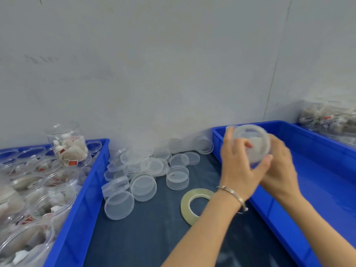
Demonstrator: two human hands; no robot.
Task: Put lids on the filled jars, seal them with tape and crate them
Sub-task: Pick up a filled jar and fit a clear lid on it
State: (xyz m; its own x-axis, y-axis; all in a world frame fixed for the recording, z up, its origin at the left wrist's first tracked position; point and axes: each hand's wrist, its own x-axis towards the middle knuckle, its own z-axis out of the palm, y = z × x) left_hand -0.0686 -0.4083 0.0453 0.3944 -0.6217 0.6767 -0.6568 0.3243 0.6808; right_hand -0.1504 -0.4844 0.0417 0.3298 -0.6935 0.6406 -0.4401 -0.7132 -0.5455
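Dark table (pixel 154 237) lies bare between the 2 blue crates; tape roll (pixel 194 206) flat just beside the right crate (pixel 273 214) rim; loose lids (pixel 138 170) heaped farther back; left crate (pixel 77 209) packed with filled jars; left hand (pixel 240 170) and right hand (pixel 282 166) clasp a lidded jar (pixel 250 145) above the right crate, fingers curled round it.

Even bluish light (motion-blurred, warped edges)
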